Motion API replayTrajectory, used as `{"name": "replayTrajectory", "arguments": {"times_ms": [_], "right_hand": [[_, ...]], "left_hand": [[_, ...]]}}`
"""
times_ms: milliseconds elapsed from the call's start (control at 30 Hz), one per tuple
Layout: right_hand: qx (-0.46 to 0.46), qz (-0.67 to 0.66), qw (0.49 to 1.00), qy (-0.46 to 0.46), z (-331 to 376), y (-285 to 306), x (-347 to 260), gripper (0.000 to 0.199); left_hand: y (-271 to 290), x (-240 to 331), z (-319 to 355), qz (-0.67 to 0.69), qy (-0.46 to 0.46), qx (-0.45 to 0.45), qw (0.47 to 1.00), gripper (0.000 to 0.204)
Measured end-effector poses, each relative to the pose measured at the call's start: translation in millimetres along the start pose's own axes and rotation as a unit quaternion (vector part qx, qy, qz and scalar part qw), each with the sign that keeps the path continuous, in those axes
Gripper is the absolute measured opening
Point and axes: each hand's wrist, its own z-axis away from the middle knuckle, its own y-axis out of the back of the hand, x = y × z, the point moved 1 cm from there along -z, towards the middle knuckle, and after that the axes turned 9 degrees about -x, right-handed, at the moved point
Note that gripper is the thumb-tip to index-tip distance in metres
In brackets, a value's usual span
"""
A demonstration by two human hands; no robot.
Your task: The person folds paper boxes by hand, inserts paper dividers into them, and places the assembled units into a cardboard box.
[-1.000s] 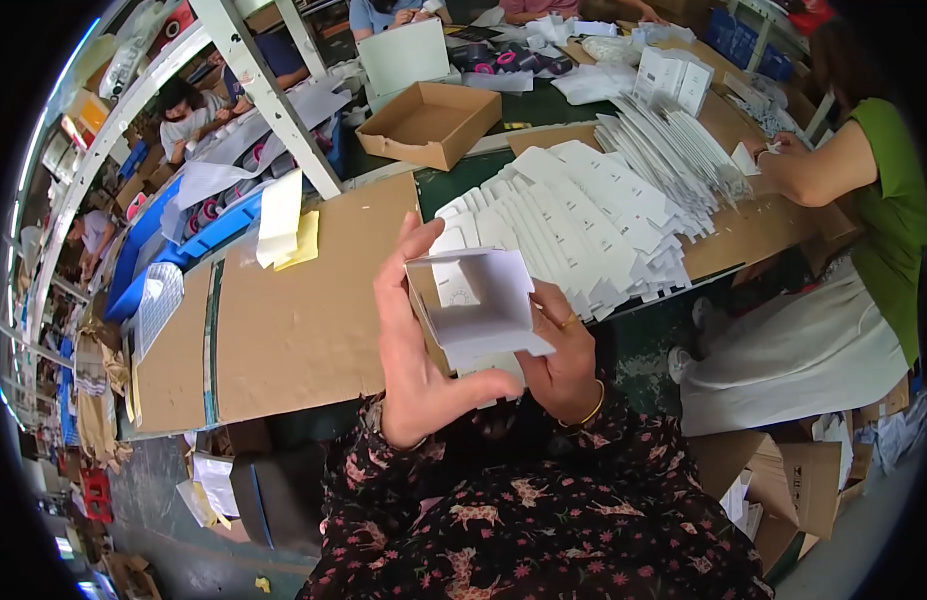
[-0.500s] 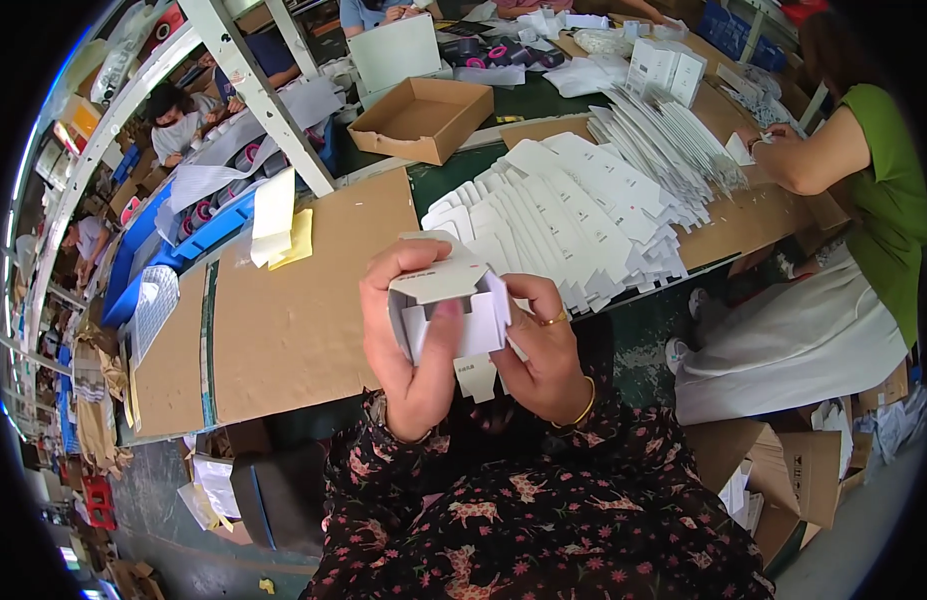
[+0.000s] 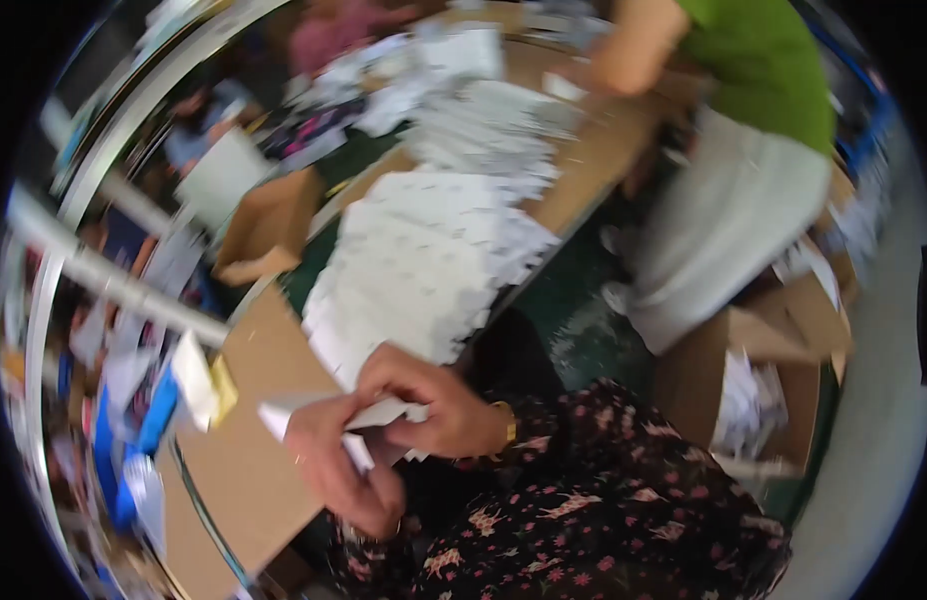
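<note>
The picture is blurred by head motion. Both my hands grip a small folded white cardboard piece (image 3: 335,418) just above my lap, at the near edge of the brown cardboard-topped table (image 3: 253,470). My left hand (image 3: 338,475) holds it from below. From above, my right hand (image 3: 428,400), with a gold bangle at the wrist, pinches the white piece. A spread of several flat white cut-outs (image 3: 413,265) lies on the table just beyond my hands.
An open brown cardboard box (image 3: 268,225) stands at the far left of the table. A person in a green top and pale skirt (image 3: 743,150) works at the far right. A floor carton with white pieces (image 3: 753,390) sits at my right. White and yellow slips (image 3: 203,380) lie left.
The view has swung right and tilted, with strong blur. My hands with the white piece have dropped lower and toward the left of the picture; the piece looks more folded than before.
</note>
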Motion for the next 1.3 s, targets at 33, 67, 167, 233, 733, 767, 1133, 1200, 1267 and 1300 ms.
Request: {"name": "replayTrajectory", "arguments": {"times_ms": [33,67,167,233,733,767,1133,1200,1267,1300], "right_hand": [[0.009,0.026,0.999,0.033,-1,0,8,0.030],[0.021,0.054,0.996,0.062,-2,3,15,0.032],[0.061,0.027,0.995,0.074,1,4,4,0.029],[0.066,-0.049,0.996,0.025,9,13,0,0.026],[0.032,0.003,0.989,0.145,34,22,-2,0.026],[0.005,-0.055,0.993,0.105,33,22,-1,0.025],[-0.084,-0.047,0.987,-0.129,32,70,-38,0.038],[-0.092,-0.011,0.989,-0.118,30,67,-38,0.038],[-0.073,0.072,0.992,-0.080,28,64,-37,0.037],[-0.073,0.072,0.991,-0.082,28,62,-39,0.037]], "left_hand": [[-2,3,4,-0.032,0.047,0.001,0.998,0.035],[-6,4,5,-0.065,0.091,-0.002,0.994,0.038],[-14,22,2,0.044,0.073,0.059,0.995,0.061],[-1,1,12,-0.001,0.026,-0.031,0.999,0.076],[6,-27,19,-0.160,-0.130,-0.135,0.969,0.119],[5,-23,20,-0.083,-0.091,-0.148,0.981,0.104],[-2,-8,-32,-0.010,-0.038,-0.219,0.975,0.075],[-3,-4,-34,-0.031,-0.090,-0.204,0.974,0.077],[-5,-7,-34,-0.045,-0.094,-0.189,0.977,0.079],[-7,-9,-34,-0.049,-0.107,-0.180,0.977,0.081]]}}
